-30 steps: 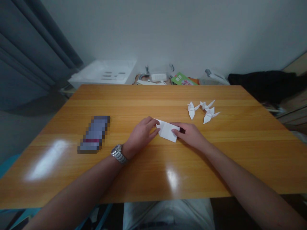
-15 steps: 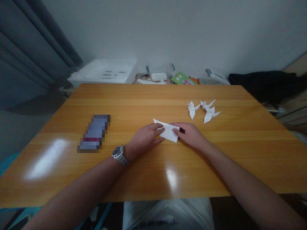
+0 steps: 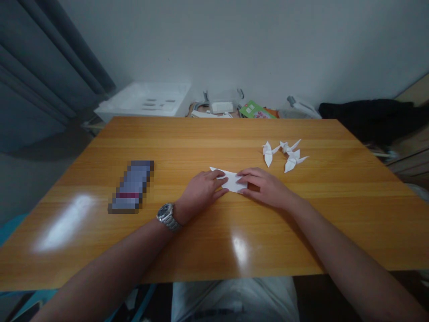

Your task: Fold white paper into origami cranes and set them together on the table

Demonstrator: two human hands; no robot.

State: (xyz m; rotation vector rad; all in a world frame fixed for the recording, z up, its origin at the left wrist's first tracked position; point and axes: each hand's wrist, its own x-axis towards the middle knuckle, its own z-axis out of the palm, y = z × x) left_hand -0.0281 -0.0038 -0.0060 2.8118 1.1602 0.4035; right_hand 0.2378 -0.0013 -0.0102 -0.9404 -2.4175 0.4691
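Note:
A small folded piece of white paper [image 3: 232, 182] lies on the wooden table [image 3: 201, 241] between my hands. At its left end, my left hand [image 3: 205, 188] has its fingers and thumb on the paper. My right hand [image 3: 264, 187] grips the right end, fingertips on top and thumb at the near edge. One pointed corner of the paper sticks out beyond my left fingers. Behind my right hand stand three white paper cranes, one on the left [image 3: 268, 154] and two close together [image 3: 292, 160].
A pixelated phone-like slab [image 3: 131, 187] lies left of my left hand. Beyond the far table edge are a white tray [image 3: 144, 100], a green booklet [image 3: 256, 110] and dark cloth [image 3: 372, 118]. A grey curtain [image 3: 43, 67] hangs at the left.
The paper has shifted slightly left and turned a little flatter. My right hand has changed its hold, with fingers now over the paper's top and the thumb moved to the near edge.

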